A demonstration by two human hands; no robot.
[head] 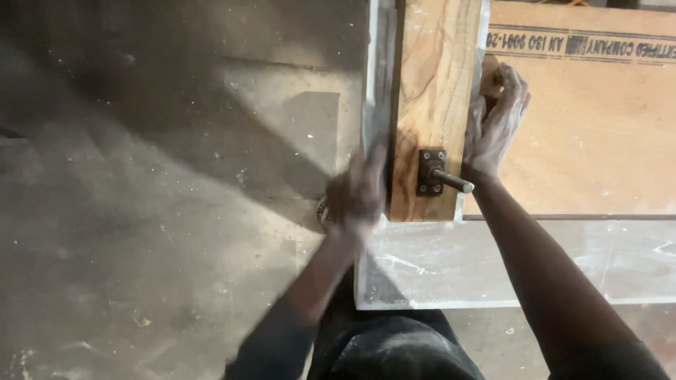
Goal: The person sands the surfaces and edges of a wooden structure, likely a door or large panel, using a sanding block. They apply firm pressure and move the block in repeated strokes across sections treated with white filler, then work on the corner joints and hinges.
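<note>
Right hand pressed flat steadying the wooden plank; blurred left hand, grip unclear, should keep strokes near its left edge.

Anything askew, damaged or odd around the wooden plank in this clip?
Nothing looks damaged. The wooden plank lies straight, its dark metal bracket and pin seated. The right hand rests against its edge; the left hand is motion-blurred. Only dust on the floor.
</note>
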